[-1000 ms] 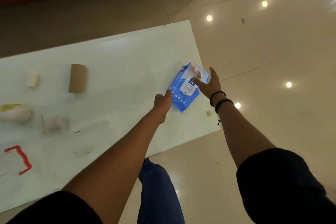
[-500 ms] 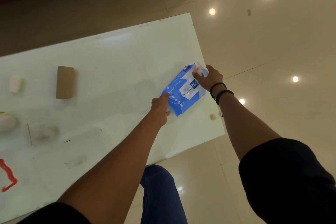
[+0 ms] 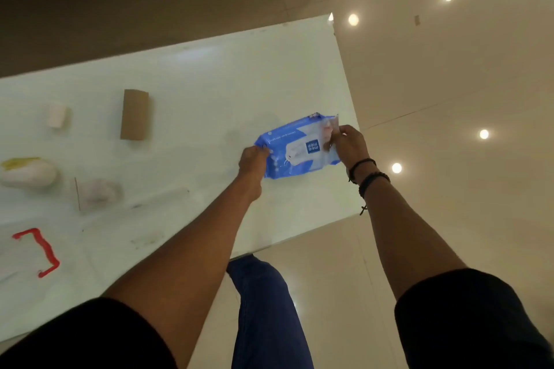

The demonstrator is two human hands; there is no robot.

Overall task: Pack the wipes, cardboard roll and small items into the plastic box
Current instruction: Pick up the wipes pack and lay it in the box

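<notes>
Both hands pinch the wipes pack (image 3: 299,148) by its ends, left hand (image 3: 254,160), right hand (image 3: 349,142); cardboard roll (image 3: 134,114) and small items wait on the desk (image 3: 209,75) (no box in view); packing barely begun

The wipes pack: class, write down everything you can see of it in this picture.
The wipes pack is a soft, glossy blue plastic pouch with a white panel and a small dark blue square logo on its top face. It sits near the right end of the white table, its far right corner looking slightly raised. The left hand grips its left end and the right hand pinches its crinkled right end. It looks sealed and full. The small print is too blurred to read.
</notes>
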